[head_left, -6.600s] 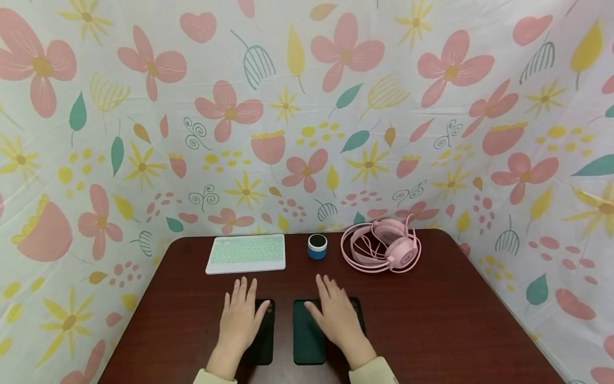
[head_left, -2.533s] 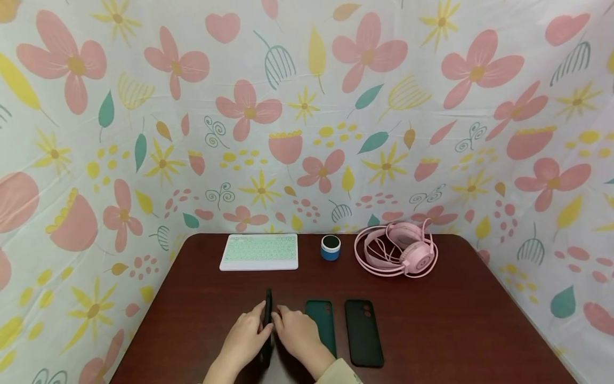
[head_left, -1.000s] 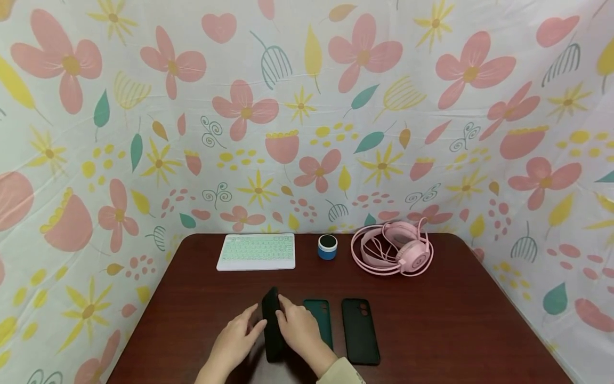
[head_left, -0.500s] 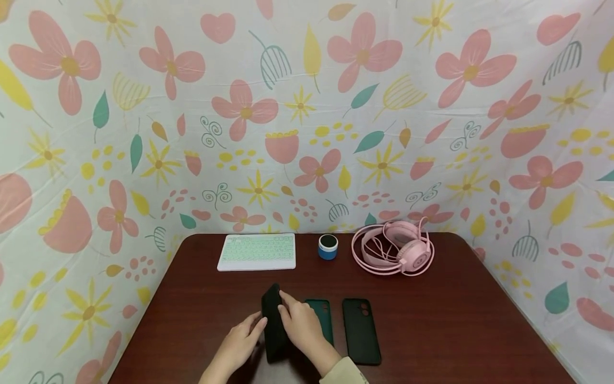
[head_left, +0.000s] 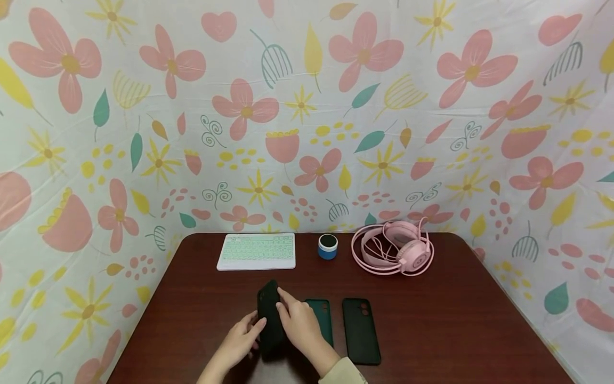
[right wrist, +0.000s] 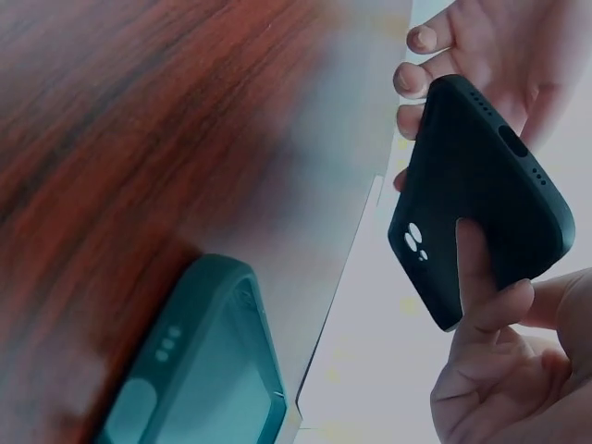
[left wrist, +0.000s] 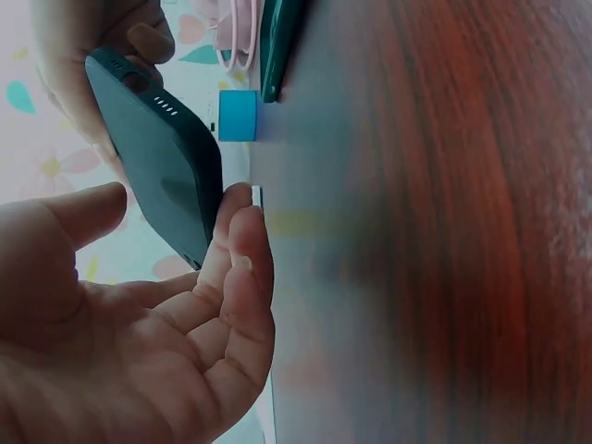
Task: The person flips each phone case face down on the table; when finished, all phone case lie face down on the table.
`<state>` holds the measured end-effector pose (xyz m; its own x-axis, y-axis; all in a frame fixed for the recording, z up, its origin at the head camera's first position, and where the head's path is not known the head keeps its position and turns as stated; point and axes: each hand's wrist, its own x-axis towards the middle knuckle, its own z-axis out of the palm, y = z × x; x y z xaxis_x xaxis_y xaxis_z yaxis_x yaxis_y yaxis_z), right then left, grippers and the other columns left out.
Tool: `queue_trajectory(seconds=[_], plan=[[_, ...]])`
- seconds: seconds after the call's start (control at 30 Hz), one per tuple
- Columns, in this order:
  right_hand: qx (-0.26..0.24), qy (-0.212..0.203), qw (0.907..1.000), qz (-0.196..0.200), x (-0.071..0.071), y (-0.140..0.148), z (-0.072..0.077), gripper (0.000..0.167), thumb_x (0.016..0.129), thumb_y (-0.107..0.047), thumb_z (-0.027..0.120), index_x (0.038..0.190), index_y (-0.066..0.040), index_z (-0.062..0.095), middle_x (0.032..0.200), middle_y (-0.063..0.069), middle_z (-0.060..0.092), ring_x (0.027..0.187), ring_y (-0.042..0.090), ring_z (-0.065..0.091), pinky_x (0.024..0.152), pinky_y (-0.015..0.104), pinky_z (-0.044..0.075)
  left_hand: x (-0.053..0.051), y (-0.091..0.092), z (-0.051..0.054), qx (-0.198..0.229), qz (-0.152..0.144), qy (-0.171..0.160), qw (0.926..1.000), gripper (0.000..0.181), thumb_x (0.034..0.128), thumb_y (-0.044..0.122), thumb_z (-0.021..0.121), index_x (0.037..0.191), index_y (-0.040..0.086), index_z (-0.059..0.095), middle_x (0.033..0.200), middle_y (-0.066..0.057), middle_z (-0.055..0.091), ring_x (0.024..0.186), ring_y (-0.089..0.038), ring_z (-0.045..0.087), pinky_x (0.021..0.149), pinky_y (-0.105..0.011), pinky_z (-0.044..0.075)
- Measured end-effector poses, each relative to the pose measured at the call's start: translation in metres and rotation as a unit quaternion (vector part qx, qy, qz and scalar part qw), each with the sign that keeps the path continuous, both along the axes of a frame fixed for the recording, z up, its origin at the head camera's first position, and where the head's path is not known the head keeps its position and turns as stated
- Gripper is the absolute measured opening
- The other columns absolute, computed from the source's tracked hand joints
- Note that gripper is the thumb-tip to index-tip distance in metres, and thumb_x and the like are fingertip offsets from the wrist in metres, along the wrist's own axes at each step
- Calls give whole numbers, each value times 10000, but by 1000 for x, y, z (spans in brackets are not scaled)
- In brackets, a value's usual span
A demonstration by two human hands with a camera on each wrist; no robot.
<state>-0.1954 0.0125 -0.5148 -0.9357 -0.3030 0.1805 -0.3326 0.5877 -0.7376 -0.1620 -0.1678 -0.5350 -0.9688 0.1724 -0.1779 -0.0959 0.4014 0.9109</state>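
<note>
Both hands hold a black phone case (head_left: 268, 322), tilted up on end over the near part of the table. My left hand (head_left: 239, 340) grips its left edge, thumb on the near side; in the left wrist view its curled fingers (left wrist: 242, 296) touch the lower edge. On the other edge, my right hand (head_left: 303, 324) pinches the case, and in the right wrist view one finger (right wrist: 474, 264) lies across its face. Light shows through the camera holes of the case (right wrist: 453, 176). Right of it lie a dark green phone case (head_left: 322, 316), partly behind the right hand, and another black phone case (head_left: 361, 333).
Along the back of the brown table (head_left: 431, 320) stand a white keyboard with green keys (head_left: 256, 253), a small blue and white round speaker (head_left: 328, 248) and pink headphones (head_left: 414, 257) with a coiled cable. A flower-patterned cloth (head_left: 307, 106) hangs behind and at the sides.
Earlier both hands lay flat over the cases on the table. The left black case has since been raised on edge, then turned so its broad face shows. The other cases stay put.
</note>
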Motion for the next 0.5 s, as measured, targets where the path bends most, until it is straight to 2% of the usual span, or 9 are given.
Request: queue_trajectory(seconds=[0.23,0.5], plan=[[44,39,10000,-57,-1,1,0,411,1011,-240,527,1401,-108,521,510,-78,445,342,75,301,376,248,314,1,-4,5,-138,-1,180,9997,762,962,407,578,1389,-176,338,704,-50,579,592,-246,570,534,-347,461],[32,-102,9999,-83,1,3,2,413,1010,-230,528,1406,-116,514,479,-72,424,334,74,290,352,247,277,2,-10,13,-26,34,164,9999,751,929,354,649,1416,-127,338,823,-62,571,657,-206,534,566,-349,451]])
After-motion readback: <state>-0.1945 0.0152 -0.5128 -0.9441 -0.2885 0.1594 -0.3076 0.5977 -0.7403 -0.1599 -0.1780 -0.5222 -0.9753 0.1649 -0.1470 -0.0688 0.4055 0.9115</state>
